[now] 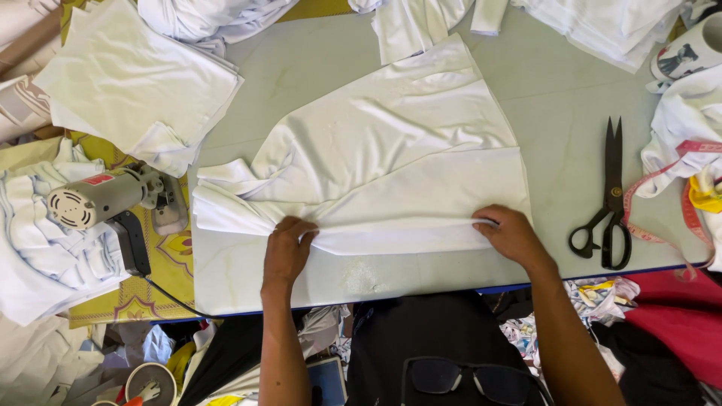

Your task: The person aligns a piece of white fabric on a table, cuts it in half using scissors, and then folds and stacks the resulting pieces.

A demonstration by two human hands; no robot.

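Head view. White garment piece [391, 150]: lies spread across the middle of the pale table [556, 98], near edge folded over into a long straight band, upper part rumpled.

Left hand [288, 252]: on the band's left end, fingers bent and closed on a pinch of cloth.

Right hand [511, 234]: on the band's right end, fingers together and pressing the fold flat.

Progress, judged: one lengthwise fold is made along the near edge; the rest of the piece lies unfolded and creased.

Black scissors [611, 199]: flat on the table to the right, apart from the cloth, blades shut.

Measuring tape [669, 218]: draped at the right edge.

Electric cloth cutter [101, 197]: left of the table.

Stacked white cloth [135, 83]: upper left.
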